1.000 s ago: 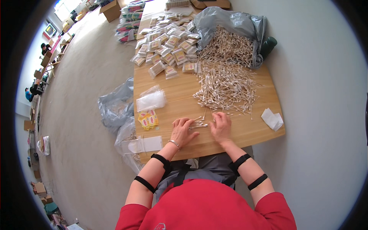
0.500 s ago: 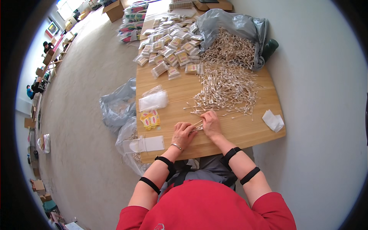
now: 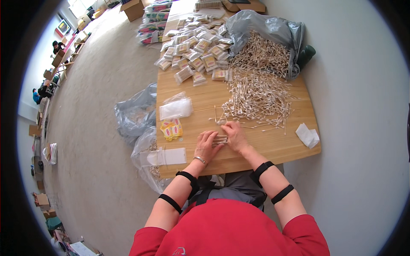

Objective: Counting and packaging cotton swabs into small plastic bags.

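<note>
A small bundle of cotton swabs (image 3: pixel 220 140) lies between my hands near the table's front edge. My left hand (image 3: pixel 206 145) is closed around its left side, fingers curled over the sticks. My right hand (image 3: pixel 235 136) is at the other end, its thumb and forefinger pinched at a few swab tips just beyond the bundle. What lies under the right palm is hidden. Right behind that hand spreads a large loose heap of cotton swabs (image 3: pixel 256 98), with a few strays at its near edge.
A grey plastic bag (image 3: pixel 260 21) spills more swabs at the back right, beside a dark green bottle (image 3: pixel 306 56). Filled swab packets (image 3: pixel 192 51) pile up at the back left. Clear bags (image 3: pixel 176 109), yellow cards (image 3: pixel 171 129), a white strip (image 3: pixel 173 156) and a tissue (image 3: pixel 307 135) lie around.
More of the swab bundle now shows between my hands. My right fingertips have moved to the bundle's far side, by the stray swabs. The whole view has shifted slightly.
</note>
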The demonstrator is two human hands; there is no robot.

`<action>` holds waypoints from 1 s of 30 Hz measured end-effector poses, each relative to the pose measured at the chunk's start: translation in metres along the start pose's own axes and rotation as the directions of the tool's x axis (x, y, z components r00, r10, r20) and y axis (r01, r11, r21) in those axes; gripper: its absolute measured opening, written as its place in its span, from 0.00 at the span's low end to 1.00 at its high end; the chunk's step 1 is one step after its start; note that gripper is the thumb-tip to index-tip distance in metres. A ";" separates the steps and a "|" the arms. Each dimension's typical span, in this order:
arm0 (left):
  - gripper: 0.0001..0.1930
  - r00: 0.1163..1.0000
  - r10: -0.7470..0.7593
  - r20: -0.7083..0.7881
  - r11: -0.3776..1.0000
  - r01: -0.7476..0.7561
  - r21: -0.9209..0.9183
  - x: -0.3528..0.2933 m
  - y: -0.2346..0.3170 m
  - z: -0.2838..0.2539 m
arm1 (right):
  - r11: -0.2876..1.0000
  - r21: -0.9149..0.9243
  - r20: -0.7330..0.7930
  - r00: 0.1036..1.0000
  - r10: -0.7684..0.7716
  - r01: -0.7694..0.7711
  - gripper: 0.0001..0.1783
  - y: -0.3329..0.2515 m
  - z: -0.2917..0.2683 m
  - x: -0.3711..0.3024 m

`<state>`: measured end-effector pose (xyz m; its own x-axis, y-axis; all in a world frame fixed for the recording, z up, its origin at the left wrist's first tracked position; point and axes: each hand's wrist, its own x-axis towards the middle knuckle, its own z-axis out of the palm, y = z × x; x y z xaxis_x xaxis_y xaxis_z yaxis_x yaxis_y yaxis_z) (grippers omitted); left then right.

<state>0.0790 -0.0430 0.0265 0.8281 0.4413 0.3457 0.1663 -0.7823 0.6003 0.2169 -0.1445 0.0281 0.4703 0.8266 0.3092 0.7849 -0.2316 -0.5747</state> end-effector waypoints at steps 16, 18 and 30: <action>0.30 0.991 -0.089 0.103 0.993 0.097 -0.067 -0.022 -0.006 -0.034 | 0.949 0.152 -0.228 0.924 0.306 -0.277 0.22 -0.017 -0.005 -0.036; 0.29 0.993 -0.091 0.079 0.990 0.099 -0.103 -0.030 -0.012 -0.036 | 0.960 0.119 -0.173 0.947 0.271 -0.253 0.23 -0.023 -0.006 -0.035; 0.09 0.996 -0.058 0.075 0.996 0.063 -0.066 -0.032 -0.007 -0.015 | 0.977 0.199 -0.047 0.995 0.087 -0.076 0.26 -0.026 0.007 -0.033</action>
<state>0.0433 -0.0449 0.0223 0.8546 0.4522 0.2553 0.1826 -0.7220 0.6674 0.1781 -0.1623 0.0273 0.5555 0.7780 0.2934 0.6508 -0.1873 -0.7358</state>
